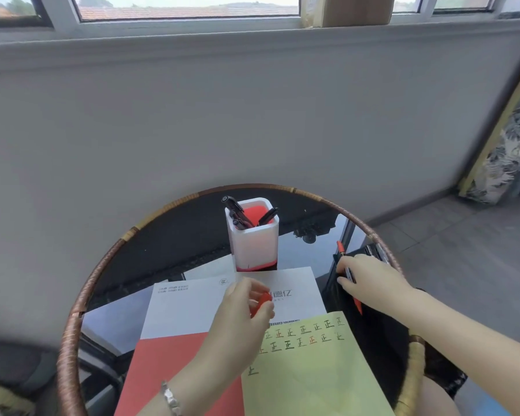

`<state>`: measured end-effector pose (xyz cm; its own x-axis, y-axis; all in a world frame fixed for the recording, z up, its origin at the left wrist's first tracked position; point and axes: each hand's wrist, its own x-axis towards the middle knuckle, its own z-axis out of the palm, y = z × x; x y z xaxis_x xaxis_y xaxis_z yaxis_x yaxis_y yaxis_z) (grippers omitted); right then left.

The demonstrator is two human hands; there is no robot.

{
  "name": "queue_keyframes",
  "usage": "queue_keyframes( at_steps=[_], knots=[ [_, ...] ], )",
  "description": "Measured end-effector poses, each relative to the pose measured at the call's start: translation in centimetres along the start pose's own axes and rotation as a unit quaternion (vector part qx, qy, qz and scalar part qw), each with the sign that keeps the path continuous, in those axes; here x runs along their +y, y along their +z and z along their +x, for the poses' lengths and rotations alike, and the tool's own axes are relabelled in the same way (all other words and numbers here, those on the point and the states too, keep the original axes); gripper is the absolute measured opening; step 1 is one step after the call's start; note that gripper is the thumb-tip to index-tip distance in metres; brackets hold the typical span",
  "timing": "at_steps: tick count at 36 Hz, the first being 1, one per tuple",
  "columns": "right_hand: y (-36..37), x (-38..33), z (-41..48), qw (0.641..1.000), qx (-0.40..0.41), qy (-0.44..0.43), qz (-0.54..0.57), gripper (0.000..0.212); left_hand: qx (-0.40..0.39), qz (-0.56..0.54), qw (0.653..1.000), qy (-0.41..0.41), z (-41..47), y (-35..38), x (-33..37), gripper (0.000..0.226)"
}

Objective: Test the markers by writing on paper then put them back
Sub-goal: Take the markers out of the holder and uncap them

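Note:
A yellow paper (309, 367) with rows of written characters lies at the table's near right. My left hand (240, 319) hovers over its top left corner, pinching a small red marker cap (263, 300). My right hand (370, 279) rests at the table's right side, fingers closed around a marker (350, 274) with a red end. A white and red pen holder (252, 235) stands behind the papers with several black markers (237, 211) in it.
A white and red printed folder (189, 313) lies under the yellow paper. The round table has a dark glass top (168, 235) and a woven rattan rim (72, 319). More markers (379, 252) lie by the right rim. A grey wall stands behind.

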<state>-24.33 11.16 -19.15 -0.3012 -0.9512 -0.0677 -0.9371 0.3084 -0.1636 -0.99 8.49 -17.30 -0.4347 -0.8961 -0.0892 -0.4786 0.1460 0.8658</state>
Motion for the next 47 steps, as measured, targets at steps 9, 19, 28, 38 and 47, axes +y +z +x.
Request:
queue_keyframes(
  at_steps=[9,19,28,38,47],
  knots=[
    [0.0,1.9,1.2,0.999,0.032,0.001,0.010,0.029,-0.050,0.050,0.997,0.019,3.1,6.4,2.8,0.018],
    [-1.4,3.8,-0.7,0.990,0.085,0.022,0.113,0.024,-0.076,0.188,0.977,0.062,6.9,11.8,5.1,0.014],
    [-3.1,0.8,-0.1,0.983,0.083,-0.024,0.160,0.026,-0.053,0.169,0.980,0.093,5.5,6.8,3.6,0.026],
    [-6.0,-8.4,4.6,0.965,0.110,-0.057,0.232,0.040,0.053,0.151,0.984,0.078,2.5,-4.1,1.1,0.009],
    [-6.1,-10.7,5.5,0.969,0.119,-0.053,0.208,0.019,0.097,0.147,0.979,0.104,1.1,-6.5,0.9,0.010]
  ],
)
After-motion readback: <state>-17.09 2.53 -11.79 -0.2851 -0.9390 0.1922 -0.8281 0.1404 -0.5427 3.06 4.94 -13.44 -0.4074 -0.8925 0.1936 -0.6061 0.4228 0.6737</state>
